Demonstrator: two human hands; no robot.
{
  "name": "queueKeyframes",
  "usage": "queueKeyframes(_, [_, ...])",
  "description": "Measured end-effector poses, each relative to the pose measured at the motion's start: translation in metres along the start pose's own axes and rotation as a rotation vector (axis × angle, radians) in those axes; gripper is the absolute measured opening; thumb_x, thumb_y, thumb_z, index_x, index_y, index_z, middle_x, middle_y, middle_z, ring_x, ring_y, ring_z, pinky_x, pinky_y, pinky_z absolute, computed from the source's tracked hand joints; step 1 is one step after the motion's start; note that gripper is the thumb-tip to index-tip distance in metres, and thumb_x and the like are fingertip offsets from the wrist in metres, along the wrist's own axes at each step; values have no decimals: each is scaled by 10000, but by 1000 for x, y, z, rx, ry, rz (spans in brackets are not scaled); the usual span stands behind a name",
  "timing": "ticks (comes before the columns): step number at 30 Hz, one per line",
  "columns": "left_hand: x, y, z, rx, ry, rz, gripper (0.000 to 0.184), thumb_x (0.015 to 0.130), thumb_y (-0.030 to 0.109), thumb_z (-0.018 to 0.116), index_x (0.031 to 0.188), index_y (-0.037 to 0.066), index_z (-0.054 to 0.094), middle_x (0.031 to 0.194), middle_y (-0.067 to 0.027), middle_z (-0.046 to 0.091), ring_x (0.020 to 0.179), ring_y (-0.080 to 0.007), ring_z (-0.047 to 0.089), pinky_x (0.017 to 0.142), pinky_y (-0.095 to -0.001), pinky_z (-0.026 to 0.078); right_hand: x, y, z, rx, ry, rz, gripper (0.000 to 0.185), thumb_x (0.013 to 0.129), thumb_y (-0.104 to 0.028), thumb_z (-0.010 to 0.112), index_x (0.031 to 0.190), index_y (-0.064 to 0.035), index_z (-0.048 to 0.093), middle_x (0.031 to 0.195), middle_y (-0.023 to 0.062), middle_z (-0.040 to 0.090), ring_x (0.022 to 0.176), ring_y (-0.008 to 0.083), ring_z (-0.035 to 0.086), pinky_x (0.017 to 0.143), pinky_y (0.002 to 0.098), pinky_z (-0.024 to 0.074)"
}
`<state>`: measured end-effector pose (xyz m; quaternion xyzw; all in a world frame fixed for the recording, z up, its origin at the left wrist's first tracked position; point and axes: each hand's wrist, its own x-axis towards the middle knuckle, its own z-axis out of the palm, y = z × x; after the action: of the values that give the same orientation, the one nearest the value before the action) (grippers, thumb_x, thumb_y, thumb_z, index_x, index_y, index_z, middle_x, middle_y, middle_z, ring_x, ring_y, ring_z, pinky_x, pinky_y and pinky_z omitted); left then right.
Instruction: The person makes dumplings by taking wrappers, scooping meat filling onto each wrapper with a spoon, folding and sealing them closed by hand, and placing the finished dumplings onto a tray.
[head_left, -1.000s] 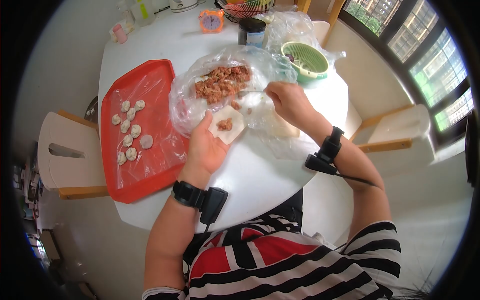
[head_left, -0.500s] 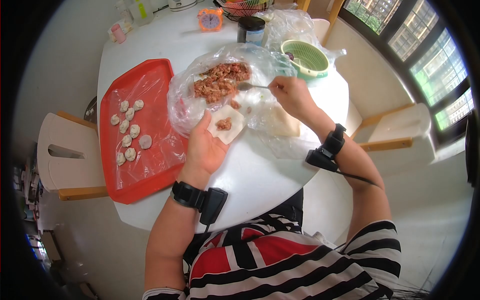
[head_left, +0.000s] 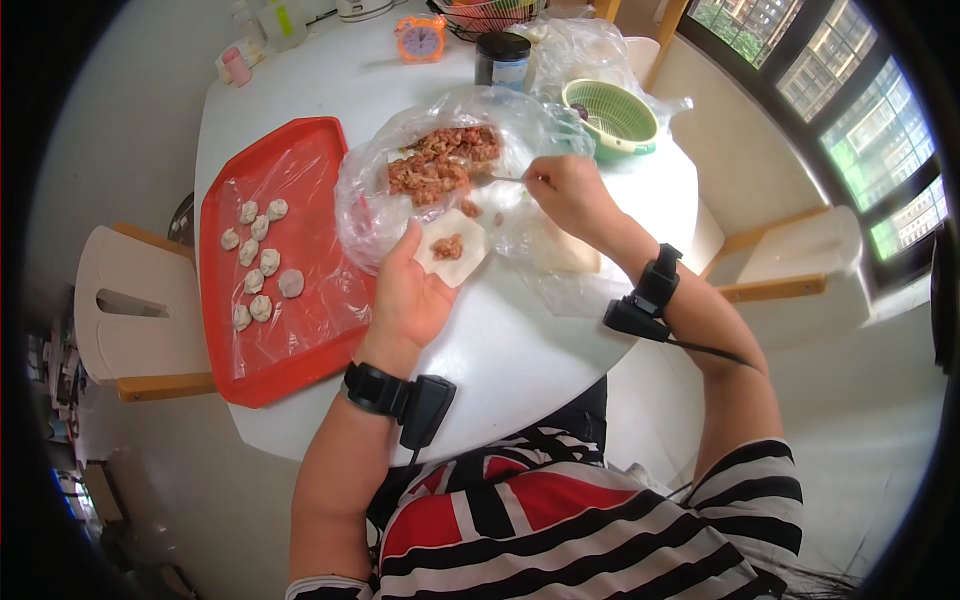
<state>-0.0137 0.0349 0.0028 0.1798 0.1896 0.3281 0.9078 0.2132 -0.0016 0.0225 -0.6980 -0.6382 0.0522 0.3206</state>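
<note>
On the fingers of my left hand (head_left: 411, 298) lies a pale square wrapper (head_left: 465, 268) with a small lump of meat filling (head_left: 446, 247) in its middle; the thumb rests at the wrapper's left edge. My right hand (head_left: 575, 195) is closed around the handle of a metal spoon (head_left: 508, 179), whose tip reaches the right edge of the minced meat (head_left: 430, 172) in a clear plastic bag (head_left: 362, 222). A stack of pale wrappers (head_left: 572, 250) lies below my right hand. Several folded dumplings (head_left: 269, 262) sit on the red tray (head_left: 330, 150) at the left.
Behind the bag stand a dark-lidded jar (head_left: 502, 62), an orange clock (head_left: 420, 40) and a green basket (head_left: 622, 118). More plastic bags (head_left: 585, 50) lie at the back. Chairs stand left (head_left: 140, 345) and right (head_left: 800, 250) of the white table (head_left: 480, 370).
Over the last half second my right hand has moved slightly left with the spoon, bringing the spoon's tip against the meat. My left hand and the wrapper have stayed nearly still.
</note>
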Motion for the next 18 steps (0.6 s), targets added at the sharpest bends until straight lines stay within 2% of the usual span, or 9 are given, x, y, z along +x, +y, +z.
queueKeyframes(3, [0, 1, 0, -9, 0, -6, 495, 1029, 332, 315, 1327, -54, 397, 1311, -179, 505, 1230, -296, 495, 1068, -422, 392, 3, 3, -3, 123, -79, 142, 164, 820, -103, 600, 828, 45, 669, 647, 113, 615, 574, 182, 554, 560, 317, 443])
queueKeyframes(5, [1, 0, -1, -17, 22, 3, 497, 1029, 333, 312, 1321, -58, 404, 1310, -181, 505, 1229, -295, 496, 1069, -421, 393, 4, 7, -7, 388, -153, 331, 157, 820, -98, 612, 815, 47, 671, 605, 44, 551, 528, 123, 477, 480, 270, 370])
queueKeyframes(6, [1, 0, -1, -17, 22, 2, 497, 1029, 333, 312, 1321, -58, 404, 1310, -181, 505, 1229, -295, 496, 1069, -421, 393, 3, 6, -11, 387, -153, 332, 157, 820, -98, 612, 815, 47, 671, 605, 44, 551, 528, 123, 477, 480, 270, 370])
queueKeyframes(8, [1, 0, -3, -25, -20, -6, 496, 1030, 332, 310, 1327, -57, 393, 1314, -181, 500, 1230, -293, 495, 1069, -419, 394, 1, 1, -24, 659, -282, 561, 138, 827, -97, 620, 830, 33, 668, 596, -4, 491, 503, 71, 409, 435, 221, 276])
queueKeyframes(12, [1, -1, -3, -15, 2, 31, 495, 1031, 333, 306, 1324, -57, 394, 1314, -179, 501, 1235, -291, 490, 1071, -417, 392, -8, -4, -33, 711, -302, 563, 143, 831, -108, 631, 865, 28, 658, 594, -23, 462, 492, 43, 368, 417, 205, 225])
queueKeyframes(14, [2, 0, -5, 18, -19, 24, 494, 1032, 335, 301, 1330, -48, 391, 1306, -173, 507, 1231, -289, 493, 1075, -416, 388, -15, -9, -35, 695, -299, 468, 145, 824, -96, 636, 872, 32, 683, 629, 27, 551, 534, 65, 458, 446, 216, 322])
queueKeyframes(15, [2, -1, -4, 16, -13, 27, 494, 1032, 335, 301, 1330, -48, 391, 1306, -173, 507, 1231, -289, 493, 1075, -416, 388, -20, -13, -33, 697, -306, 468, 145, 824, -96, 636, 872, 32, 683, 629, 27, 551, 534, 65, 458, 446, 216, 322])
queueKeyframes(17, [1, -1, 0, -17, 0, 28, 493, 1033, 341, 296, 1332, -38, 395, 1290, -168, 517, 1220, -288, 499, 1075, -423, 386, -30, -21, -31, 563, -278, 238, 150, 846, -94, 622, 899, 32, 682, 681, 36, 595, 598, 77, 496, 527, 238, 394])
queueKeyframes(18, [1, -1, -1, -18, 5, 29, 493, 1033, 341, 296, 1332, -38, 395, 1290, -168, 517, 1220, -288, 499, 1075, -423, 386, -34, -23, -30, 565, -283, 239, 150, 846, -94, 622, 899, 32, 682, 681, 36, 595, 598, 77, 496, 527, 238, 394])
